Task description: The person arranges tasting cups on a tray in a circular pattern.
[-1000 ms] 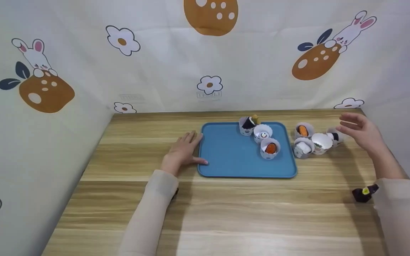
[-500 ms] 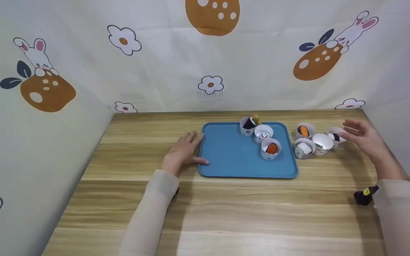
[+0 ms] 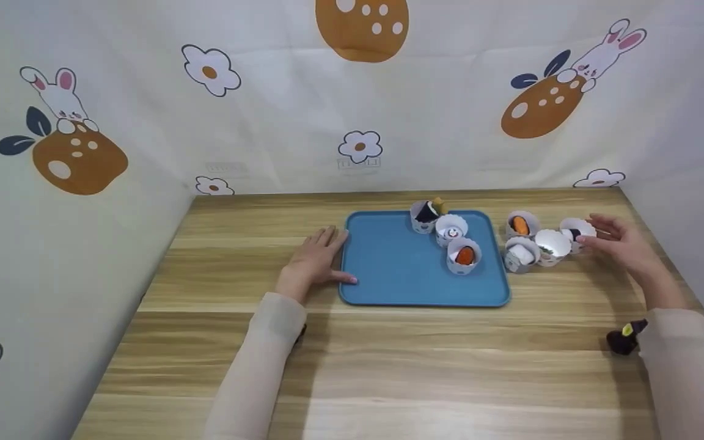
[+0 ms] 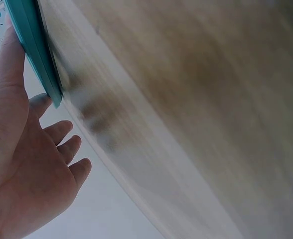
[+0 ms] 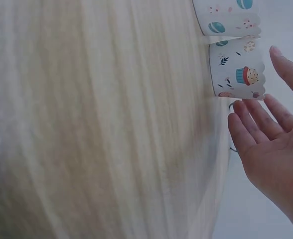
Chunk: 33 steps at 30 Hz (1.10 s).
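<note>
My left hand (image 3: 312, 263) rests at the left edge of the blue tray (image 3: 388, 284), thumb over its rim and fingers spread along its side. In the left wrist view the thumb and index finger lie by the tray's edge (image 4: 34, 50). My right hand (image 3: 627, 250) is at the rightmost paper cup (image 3: 581, 229), which holds a small white piece with a dark band. The right wrist view shows the fingertips right at this cup's printed wall (image 5: 238, 69), with the thumb apart above its scalloped rim.
Left of that cup stand several paper cups: one with an orange piece (image 3: 520, 225), one with a white piece (image 3: 520, 255), and a white cup (image 3: 552, 249). Three more cups stand on the tray, one with a red-orange piece (image 3: 465, 256). Patterned cloth (image 3: 278, 122) hangs behind the wooden table (image 3: 419, 366).
My right hand has come down and slightly left, from above the cups to the rightmost one. The left hand and the tray have stayed in place.
</note>
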### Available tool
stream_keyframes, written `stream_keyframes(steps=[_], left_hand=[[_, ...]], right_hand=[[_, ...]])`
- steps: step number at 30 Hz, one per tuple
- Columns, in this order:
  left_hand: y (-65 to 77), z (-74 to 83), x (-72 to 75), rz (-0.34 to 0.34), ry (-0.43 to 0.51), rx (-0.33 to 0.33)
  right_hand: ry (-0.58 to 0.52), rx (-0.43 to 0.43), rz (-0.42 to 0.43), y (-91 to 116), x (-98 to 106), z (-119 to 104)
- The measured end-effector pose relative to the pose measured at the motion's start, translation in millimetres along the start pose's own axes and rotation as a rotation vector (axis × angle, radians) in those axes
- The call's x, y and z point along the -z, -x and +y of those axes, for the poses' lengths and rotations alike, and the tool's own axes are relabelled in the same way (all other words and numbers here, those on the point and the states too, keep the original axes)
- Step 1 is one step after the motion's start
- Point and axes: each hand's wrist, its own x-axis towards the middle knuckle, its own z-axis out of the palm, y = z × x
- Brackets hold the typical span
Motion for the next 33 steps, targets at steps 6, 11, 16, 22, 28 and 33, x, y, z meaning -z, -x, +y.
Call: stream_keyframes(steps=[6,11,16,22,28,33], left_hand=[[-1.7,-1.9,-1.6,-0.001,-0.009,0.003],[-1.7,-2.1,-1.3,0.002,0.003,0.007],[-1.2,-0.5,-1.1,-0.004,0.005,0.015],[0.0,0.9,-1.2,-0.006,0.007,0.02],[-0.8,-0.1,-0.9,-0.009,0.022,0.02],[-1.9,-0.5,-1.2,-0.014,0.021,0.02]], right_hand=[[-0.008,0.03,-0.012,-1.4,-1.2,4.9],[-0.004,0.038,-0.022,-3.9,-2.7,5.8],[0.026,0.009,-0.036,-4.0,-3.0,4.0],[0.047,-0.018,-0.055,-4.3,-4.4,3.0],[-0.026,0.057,-0.035,-6.0,-6.3,5.5],[-0.061,0.131,-0.024,-7.7,-8.1,6.7]])
